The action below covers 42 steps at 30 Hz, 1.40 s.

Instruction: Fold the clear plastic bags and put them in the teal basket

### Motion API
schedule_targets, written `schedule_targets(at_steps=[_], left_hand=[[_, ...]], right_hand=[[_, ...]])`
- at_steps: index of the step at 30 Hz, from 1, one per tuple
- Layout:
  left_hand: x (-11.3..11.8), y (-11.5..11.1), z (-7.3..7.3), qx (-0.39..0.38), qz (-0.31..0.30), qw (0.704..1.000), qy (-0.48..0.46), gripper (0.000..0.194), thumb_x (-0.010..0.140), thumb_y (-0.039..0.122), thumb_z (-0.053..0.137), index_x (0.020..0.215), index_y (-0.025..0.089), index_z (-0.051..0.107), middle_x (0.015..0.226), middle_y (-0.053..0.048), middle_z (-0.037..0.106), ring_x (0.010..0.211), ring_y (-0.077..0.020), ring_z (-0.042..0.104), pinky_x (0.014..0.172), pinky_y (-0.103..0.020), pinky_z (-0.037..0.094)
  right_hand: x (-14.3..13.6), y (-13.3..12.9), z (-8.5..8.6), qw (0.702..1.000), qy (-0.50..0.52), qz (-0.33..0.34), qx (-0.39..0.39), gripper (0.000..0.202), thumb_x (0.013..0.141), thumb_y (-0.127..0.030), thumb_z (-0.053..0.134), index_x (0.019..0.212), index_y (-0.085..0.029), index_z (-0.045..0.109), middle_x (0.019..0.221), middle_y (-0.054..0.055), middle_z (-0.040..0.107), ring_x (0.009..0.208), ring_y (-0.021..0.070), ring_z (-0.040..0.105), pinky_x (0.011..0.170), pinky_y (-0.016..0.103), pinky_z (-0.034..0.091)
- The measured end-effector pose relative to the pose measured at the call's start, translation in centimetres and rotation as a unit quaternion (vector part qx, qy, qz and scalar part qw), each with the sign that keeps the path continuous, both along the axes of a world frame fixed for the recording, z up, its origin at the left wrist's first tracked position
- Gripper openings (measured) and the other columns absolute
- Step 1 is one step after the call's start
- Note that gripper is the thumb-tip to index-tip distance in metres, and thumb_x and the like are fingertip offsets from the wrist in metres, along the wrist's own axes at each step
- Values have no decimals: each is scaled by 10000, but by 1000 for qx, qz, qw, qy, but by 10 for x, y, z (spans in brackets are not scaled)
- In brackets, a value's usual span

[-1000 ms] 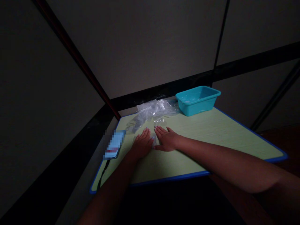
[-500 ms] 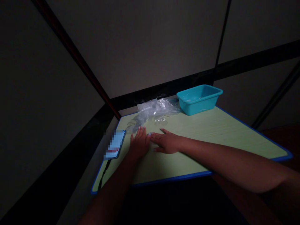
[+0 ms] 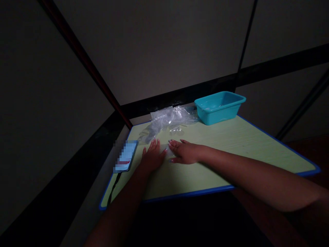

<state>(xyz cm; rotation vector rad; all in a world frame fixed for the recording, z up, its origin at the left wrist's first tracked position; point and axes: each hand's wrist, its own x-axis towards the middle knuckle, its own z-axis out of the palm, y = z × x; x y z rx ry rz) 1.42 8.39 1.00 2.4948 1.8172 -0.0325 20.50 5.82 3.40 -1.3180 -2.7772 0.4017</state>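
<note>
My left hand (image 3: 152, 156) lies flat on the pale green tabletop (image 3: 213, 147), fingers spread and pointing away from me. To its right, my right hand (image 3: 187, 153) rests palm down, with its fingers stretched toward the left one. A faint clear piece of plastic film (image 3: 165, 148) shows between the two hands, and both seem to press on it; its edges are hard to make out. Just beyond my fingertips lies a heap of crumpled clear plastic bags (image 3: 167, 118).
A turquoise plastic basin (image 3: 218, 113) stands at the table's far right corner. Along the left edge lies a phone (image 3: 128, 156), its screen partly blurred, with a dark strap (image 3: 114, 188) trailing from it. Blue edging rims the table, and walls rise behind and left.
My right hand has slid slightly to the right, widening the gap between the hands, where the clear film now shows. My left hand has barely moved.
</note>
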Motion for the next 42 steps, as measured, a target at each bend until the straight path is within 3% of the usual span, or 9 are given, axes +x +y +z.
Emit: schedule_targets(at_steps=[6,10,16,26,30,32,35,37,42], left_hand=[[-1,1,-2,-2,-3,1000,-5,685,915,531,219,1453,110,157,1525,-167,96,1409,-262,105,1072,-574,165],[-1,0,0,-7,-15,1000,-9,742,901,556,256,1460,91,109,1523,-175,95,1411,-258,82,1086,-554,140],[-2,-1,1,-8,-16,999,-35,564,955,389,131,1455,130,165,1528,-140,117,1410,-234,108,1084,-562,149],[-2,0,1,-19,-9,999,-27,608,938,458,178,1451,133,163,1529,-149,104,1410,-244,98,1086,-562,147],[-1,-2,2,-3,-8,1000,-24,621,942,481,162,1456,132,166,1526,-135,135,1404,-274,127,1083,-583,116],[0,-4,4,36,2,999,-33,628,943,481,166,1455,117,179,1521,-131,161,1395,-295,163,1078,-607,84],[4,-6,7,128,22,990,-48,613,943,444,209,1454,107,193,1514,-135,186,1392,-287,185,1082,-614,36],[7,-8,10,167,5,984,-55,598,942,407,227,1457,106,187,1515,-136,188,1398,-265,175,1094,-591,22],[18,-13,11,102,-127,984,-70,589,948,373,188,1462,91,139,1527,-132,146,1411,-206,117,1121,-494,89]], right_hand=[[-1,0,-4,999,-5,29,-14,827,864,-560,405,1475,-95,99,1515,164,39,1401,267,44,1104,532,79],[-1,-2,-4,999,-15,22,-39,803,868,-562,392,1473,-103,130,1515,165,18,1398,286,28,1096,555,72],[6,-3,3,997,13,56,-50,840,818,-575,485,1473,-179,138,1520,124,-23,1394,307,16,1083,584,61],[15,-6,15,991,-15,81,-106,760,810,-490,553,1450,-230,236,1511,91,179,1382,301,159,1083,575,125],[20,1,19,988,41,102,-109,572,851,-467,497,1353,-197,457,1446,86,367,1336,257,312,1073,434,268],[18,7,16,989,100,92,-60,489,897,-412,424,1309,-165,511,1408,88,430,1318,215,352,1064,371,293],[11,12,5,991,129,15,40,589,894,-389,422,1410,-115,349,1472,138,300,1353,226,282,1088,428,231],[6,14,-6,994,95,-1,50,675,892,-435,413,1461,-132,211,1503,140,204,1380,253,205,1086,521,174],[-3,13,-22,999,24,13,21,708,900,-478,380,1471,-122,164,1511,172,141,1396,270,119,1095,537,106]])
